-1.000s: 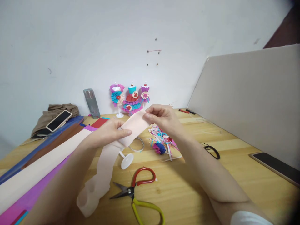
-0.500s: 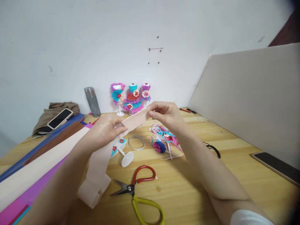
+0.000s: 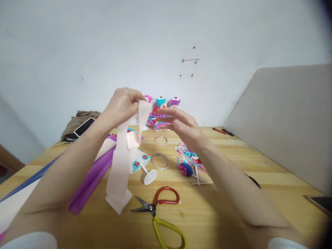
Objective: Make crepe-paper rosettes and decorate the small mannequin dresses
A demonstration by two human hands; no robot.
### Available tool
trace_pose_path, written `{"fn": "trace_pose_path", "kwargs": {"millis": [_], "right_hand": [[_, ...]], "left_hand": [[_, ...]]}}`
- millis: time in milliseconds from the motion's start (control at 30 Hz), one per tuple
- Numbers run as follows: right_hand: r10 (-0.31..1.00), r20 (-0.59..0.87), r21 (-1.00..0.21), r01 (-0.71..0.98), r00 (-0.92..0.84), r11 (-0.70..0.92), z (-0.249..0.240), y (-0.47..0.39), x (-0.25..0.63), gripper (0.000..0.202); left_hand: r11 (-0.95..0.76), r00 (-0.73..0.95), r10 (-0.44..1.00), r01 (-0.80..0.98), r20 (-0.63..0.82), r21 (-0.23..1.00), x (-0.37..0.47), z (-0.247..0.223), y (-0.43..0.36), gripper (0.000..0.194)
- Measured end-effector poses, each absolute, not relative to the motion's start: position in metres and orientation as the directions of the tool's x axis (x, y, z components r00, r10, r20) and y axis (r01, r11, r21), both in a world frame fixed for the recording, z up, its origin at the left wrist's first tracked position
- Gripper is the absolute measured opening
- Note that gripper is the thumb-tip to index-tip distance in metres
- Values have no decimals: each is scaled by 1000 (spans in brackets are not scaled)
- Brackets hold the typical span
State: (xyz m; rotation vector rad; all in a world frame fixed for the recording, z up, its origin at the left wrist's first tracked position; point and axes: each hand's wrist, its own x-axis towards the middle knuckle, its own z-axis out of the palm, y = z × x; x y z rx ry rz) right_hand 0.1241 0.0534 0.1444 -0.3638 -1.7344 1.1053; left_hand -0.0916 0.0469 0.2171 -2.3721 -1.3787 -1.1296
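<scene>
Raised above the table, my left hand (image 3: 121, 105) pinches a long pale pink paper strip (image 3: 119, 162). One length of it hangs down to the table and a shorter end dangles by the fingertips, curling at the bottom. My right hand (image 3: 181, 122) is in the air to the right with its fingers stretched out, apart from the strip. Behind the strip a small white stand (image 3: 150, 176) with a skirt of blue and red flower pieces lies tipped over. Scissors (image 3: 153, 209) with one red and one yellow handle lie open below.
Decorated paper dress forms (image 3: 160, 102) stand against the wall. Paper scraps (image 3: 190, 155) lie under my right forearm, beside two rings (image 3: 160, 161). Coloured paper sheets (image 3: 93, 176) and a phone on cloth (image 3: 84, 127) are left; a white panel (image 3: 282, 121) stands right.
My left hand has risen with the paper strip. My right hand has let go of the strip's end, which now hangs down, and its fingers have spread. The view has shifted left.
</scene>
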Motion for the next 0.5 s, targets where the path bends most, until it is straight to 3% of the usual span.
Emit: {"fn": "trace_pose_path", "kwargs": {"millis": [267,400,500], "right_hand": [[734,517,-845,-397,-440,358,211,88,71,50],[679,508,-843,-467,-530,266,228,90,62,36],[614,535,-830,-497,-580,253,232,87,57,37]], "left_hand": [[-595,313,519,800,796,74,-94,293,71,22],[-584,337,457,812,823,-8,-100,321,74,21],[-524,347,425,847,836,-86,-106,337,76,28]]}}
